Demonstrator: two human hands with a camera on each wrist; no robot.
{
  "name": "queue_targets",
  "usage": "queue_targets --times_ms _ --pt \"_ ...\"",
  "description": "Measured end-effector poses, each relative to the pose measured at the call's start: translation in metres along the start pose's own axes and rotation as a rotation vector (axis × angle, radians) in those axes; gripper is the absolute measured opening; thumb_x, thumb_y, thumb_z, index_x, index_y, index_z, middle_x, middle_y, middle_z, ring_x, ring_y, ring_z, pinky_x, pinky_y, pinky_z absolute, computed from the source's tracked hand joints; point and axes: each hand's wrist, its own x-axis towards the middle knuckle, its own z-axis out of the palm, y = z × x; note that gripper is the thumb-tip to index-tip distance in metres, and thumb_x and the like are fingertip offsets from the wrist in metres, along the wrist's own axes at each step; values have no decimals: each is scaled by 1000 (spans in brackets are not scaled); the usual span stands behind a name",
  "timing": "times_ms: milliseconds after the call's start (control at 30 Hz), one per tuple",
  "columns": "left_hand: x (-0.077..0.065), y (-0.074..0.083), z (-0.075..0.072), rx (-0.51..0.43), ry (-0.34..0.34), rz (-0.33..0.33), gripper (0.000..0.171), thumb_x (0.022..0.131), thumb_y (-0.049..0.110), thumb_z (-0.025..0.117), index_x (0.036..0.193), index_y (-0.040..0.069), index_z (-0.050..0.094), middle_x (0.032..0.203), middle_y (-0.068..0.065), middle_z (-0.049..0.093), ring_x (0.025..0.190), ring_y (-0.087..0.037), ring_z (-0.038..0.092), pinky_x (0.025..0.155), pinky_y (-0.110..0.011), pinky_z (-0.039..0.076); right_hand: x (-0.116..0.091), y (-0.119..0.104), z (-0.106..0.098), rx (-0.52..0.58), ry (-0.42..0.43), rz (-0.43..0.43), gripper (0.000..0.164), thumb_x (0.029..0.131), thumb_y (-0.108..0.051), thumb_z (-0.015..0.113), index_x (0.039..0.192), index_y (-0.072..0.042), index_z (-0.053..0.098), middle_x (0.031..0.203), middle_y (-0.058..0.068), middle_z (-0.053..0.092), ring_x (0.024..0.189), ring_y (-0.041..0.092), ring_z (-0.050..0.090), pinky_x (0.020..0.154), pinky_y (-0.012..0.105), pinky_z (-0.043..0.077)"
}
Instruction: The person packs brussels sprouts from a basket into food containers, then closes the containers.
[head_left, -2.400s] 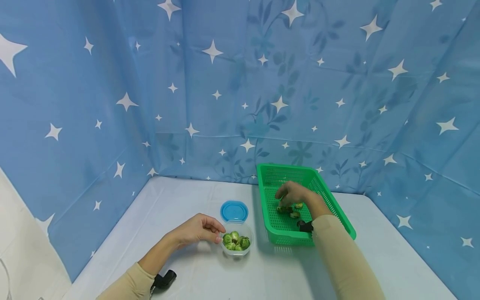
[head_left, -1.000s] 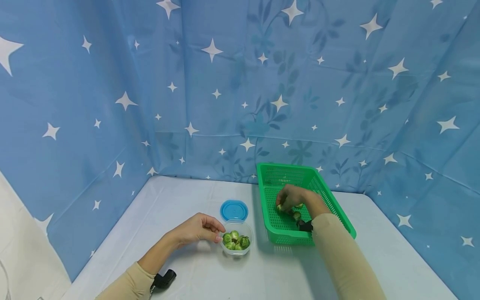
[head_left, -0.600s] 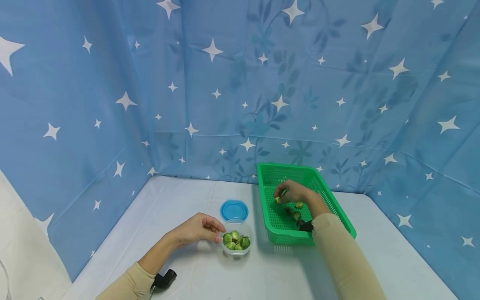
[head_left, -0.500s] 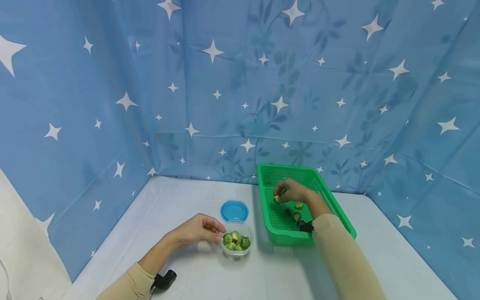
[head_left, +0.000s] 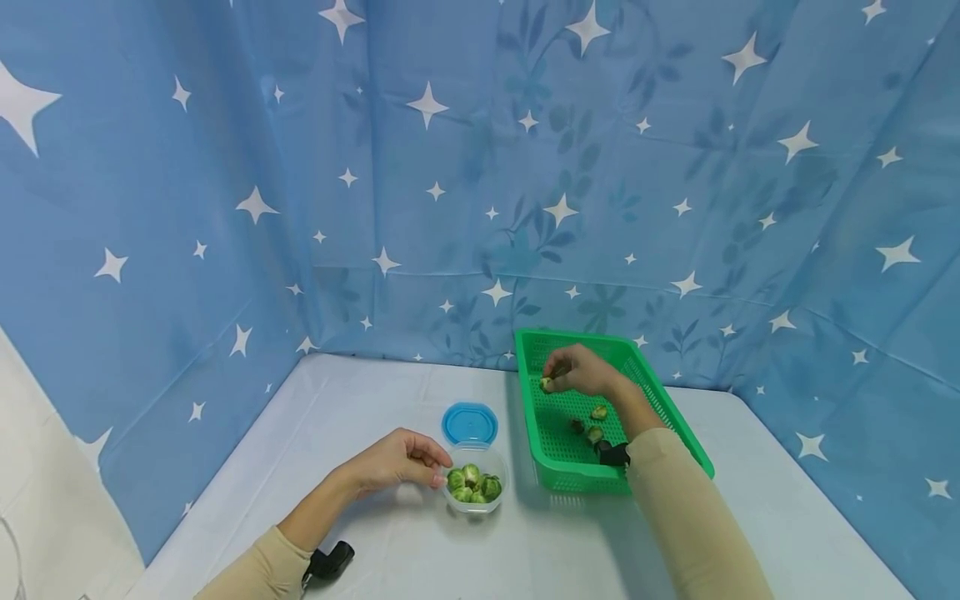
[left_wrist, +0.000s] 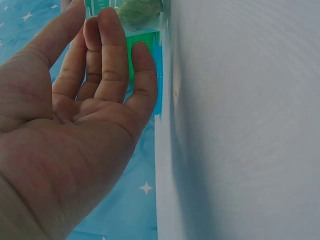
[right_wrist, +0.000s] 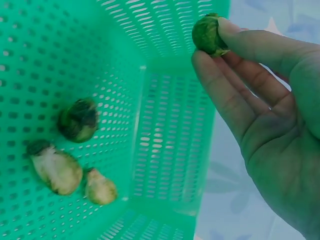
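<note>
My right hand (head_left: 581, 371) pinches a Brussels sprout (right_wrist: 209, 35) between thumb and fingertips, raised over the left part of the green basket (right_wrist: 165, 135). Below it in the basket lie a dark green sprout (right_wrist: 79, 121), a longer pale one (right_wrist: 56, 169) and a small yellowish one (right_wrist: 101, 188). My left hand (head_left: 405, 462) holds the left rim of a small clear plastic container (head_left: 495, 500) with thumb and index finger. Its other fingers are loosely bent in the left wrist view. Several green Brussels sprouts (head_left: 471, 475) sit inside the container.
Just behind the container a blue lid (head_left: 470, 423) lies flat on the white tablecloth (head_left: 390, 542). Black wrist cameras are strapped at both wrists. A blue star-patterned curtain (head_left: 420, 208) hangs along the back and sides of the table.
My right hand has picked a Brussels sprout off the basket floor and lifted it up and to the left. The left hand stays at the container, which has not moved.
</note>
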Motion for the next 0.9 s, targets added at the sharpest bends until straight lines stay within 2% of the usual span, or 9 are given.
queue_targets --times_ms 233,467,667,900 --pt "0 -1 0 0 3 -3 34 86 12 84 115 -3 75 91 -3 75 82 -16 68 76 -33 55 2 -21 -4 -29 26 -57 17 95 -6 74 110 2 70 101 15 74 95 38 70 85 57 56" --pt "1 -2 0 0 4 -3 34 86 12 84 115 -4 75 90 -1 75 82 -15 68 76 -32 55 3 -44 -4 -84 36 -97 11 96 -10 75 106 -6 73 100 8 75 95 27 71 85 41 57" --pt "0 -2 1 2 9 -8 33 87 12 84 115 -4 75 90 -1 75 82 -15 68 76 -32 55 2 -58 -1 -111 61 -144 9 96 -10 75 105 -9 73 99 6 75 93 21 71 82 39 57" --pt "1 -2 1 1 10 -9 33 87 12 84 115 -3 75 90 -1 75 82 -15 68 76 -32 55 -3 -83 8 -151 80 -141 8 97 -9 74 104 -11 73 99 1 77 95 20 74 84 41 58"
